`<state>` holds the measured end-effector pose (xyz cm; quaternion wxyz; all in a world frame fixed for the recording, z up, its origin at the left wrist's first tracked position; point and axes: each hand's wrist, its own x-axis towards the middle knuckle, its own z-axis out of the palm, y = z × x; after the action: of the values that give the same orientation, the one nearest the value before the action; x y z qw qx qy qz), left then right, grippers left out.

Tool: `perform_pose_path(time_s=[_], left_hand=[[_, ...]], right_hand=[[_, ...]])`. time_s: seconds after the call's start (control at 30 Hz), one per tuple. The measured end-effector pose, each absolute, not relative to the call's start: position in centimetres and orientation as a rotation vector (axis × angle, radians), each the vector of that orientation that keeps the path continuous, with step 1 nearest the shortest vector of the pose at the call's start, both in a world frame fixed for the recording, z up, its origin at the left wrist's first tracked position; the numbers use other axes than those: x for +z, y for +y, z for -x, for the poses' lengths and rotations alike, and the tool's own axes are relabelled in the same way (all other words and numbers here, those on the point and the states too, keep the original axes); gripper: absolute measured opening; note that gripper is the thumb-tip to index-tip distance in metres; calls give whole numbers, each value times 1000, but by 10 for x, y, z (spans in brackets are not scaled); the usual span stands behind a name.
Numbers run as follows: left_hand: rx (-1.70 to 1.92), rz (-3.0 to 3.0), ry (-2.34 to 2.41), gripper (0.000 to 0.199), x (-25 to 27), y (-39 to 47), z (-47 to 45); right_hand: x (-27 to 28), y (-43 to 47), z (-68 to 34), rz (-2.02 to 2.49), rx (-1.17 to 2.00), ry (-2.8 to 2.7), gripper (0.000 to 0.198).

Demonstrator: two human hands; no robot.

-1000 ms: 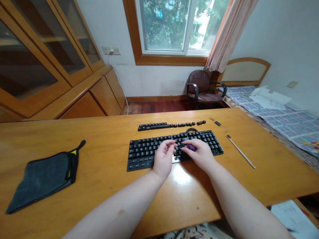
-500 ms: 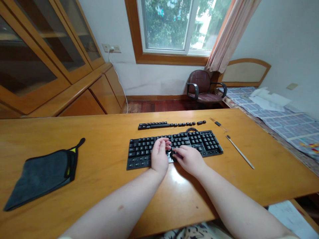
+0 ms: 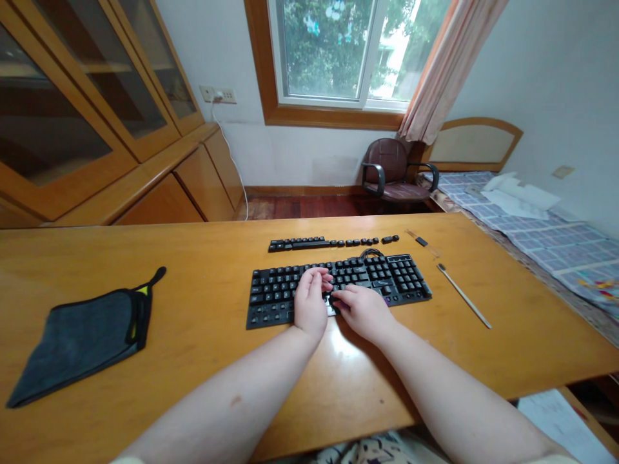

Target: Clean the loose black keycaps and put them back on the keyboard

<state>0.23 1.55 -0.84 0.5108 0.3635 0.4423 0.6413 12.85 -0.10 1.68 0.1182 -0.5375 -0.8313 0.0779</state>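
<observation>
A black keyboard [image 3: 271, 293] lies on the wooden table, with keycaps off along its near row. My left hand [image 3: 311, 303] rests on its middle, palm turned right, fingers loosely bent and apart. I see nothing held there. Just to the right, my right hand [image 3: 360, 308] is over the near rows, thumb and fingers closed in a pinch at the keys. What sits between those fingertips is hidden. Between the hands shows a pale, shiny strip of the keyboard. Behind it, loose black keycaps [image 3: 309, 243] are laid out in a line.
A thin brush [image 3: 464, 296] and a small wire keycap puller [image 3: 422, 242] lie right of the keyboard. A folded grey cloth [image 3: 82, 341] lies on the left of the table [image 3: 203, 277]. A chair [image 3: 391, 171] and a bed [image 3: 541, 225] stand beyond.
My right hand has shifted slightly left, towards my left hand, still pinching at the keys. A spot of purple now shows beside it. My left hand stays in place.
</observation>
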Motion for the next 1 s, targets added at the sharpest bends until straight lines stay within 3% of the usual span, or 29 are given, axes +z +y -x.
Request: perform_pose_path(time_s=[0.53, 1.0], left_hand=[[1568, -767, 1046, 25, -8, 18, -4], [1699, -497, 934, 27, -11, 27, -3]], right_hand=[[11, -3, -126, 1635, 109, -2361, 30], [19, -9, -128, 1661, 360, -2335, 26]])
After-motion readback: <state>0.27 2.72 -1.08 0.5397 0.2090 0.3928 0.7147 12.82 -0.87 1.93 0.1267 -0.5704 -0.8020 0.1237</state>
